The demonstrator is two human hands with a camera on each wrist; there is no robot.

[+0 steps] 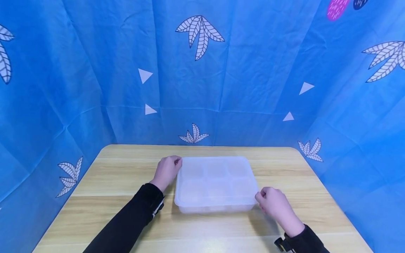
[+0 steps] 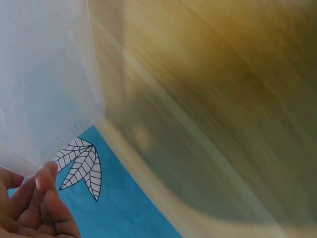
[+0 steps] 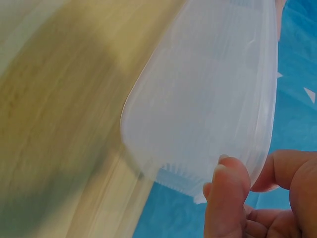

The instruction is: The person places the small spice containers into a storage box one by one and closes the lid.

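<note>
A translucent white plastic storage box (image 1: pixel 215 209) stands on the wooden table, its lid (image 1: pixel 216 181) lying over the top. Six compartments show faintly through the lid. At the far left corner, my left hand (image 1: pixel 167 171) pinches the lid's rim. My right hand (image 1: pixel 274 203) pinches the rim at the near right corner. In the left wrist view, fingertips (image 2: pixel 47 174) are right at the box's corner. The right wrist view shows the thumb and curled fingers (image 3: pixel 229 186) on either side of the rim, with the box wall (image 3: pixel 198 94) rising away from them.
The light wooden table (image 1: pixel 120 175) reaches back to a blue cloth (image 1: pixel 190 88) printed with white leaves and triangles. This cloth hangs behind the table and along both sides. Black sleeves (image 1: pixel 126 221) with wrist straps cover both forearms.
</note>
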